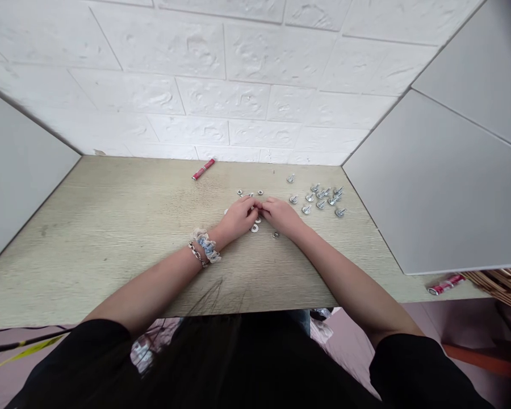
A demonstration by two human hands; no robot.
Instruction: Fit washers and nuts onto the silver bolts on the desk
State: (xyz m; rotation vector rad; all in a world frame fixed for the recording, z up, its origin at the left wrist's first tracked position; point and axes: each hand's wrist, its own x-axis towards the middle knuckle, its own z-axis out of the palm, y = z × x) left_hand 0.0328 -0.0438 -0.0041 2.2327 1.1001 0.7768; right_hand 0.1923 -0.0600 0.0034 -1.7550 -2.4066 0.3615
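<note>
My left hand (239,216) and my right hand (280,213) meet fingertip to fingertip over the middle of the wooden desk (111,238). Both are curled in a pinch around something small that I cannot make out. A washer (254,228) and a small nut (275,234) lie just under the hands. A few more small metal parts (250,193) lie beyond the fingers. A group of several assembled bolts (321,199) sits to the right of my right hand. My left wrist wears a scrunchie and a chain bracelet (204,247).
A red tube (203,169) lies near the white brick wall at the back. Grey panels (434,187) close in the desk on both sides. Another red tube (446,284) lies at the front right corner, next to a wicker basket (505,284).
</note>
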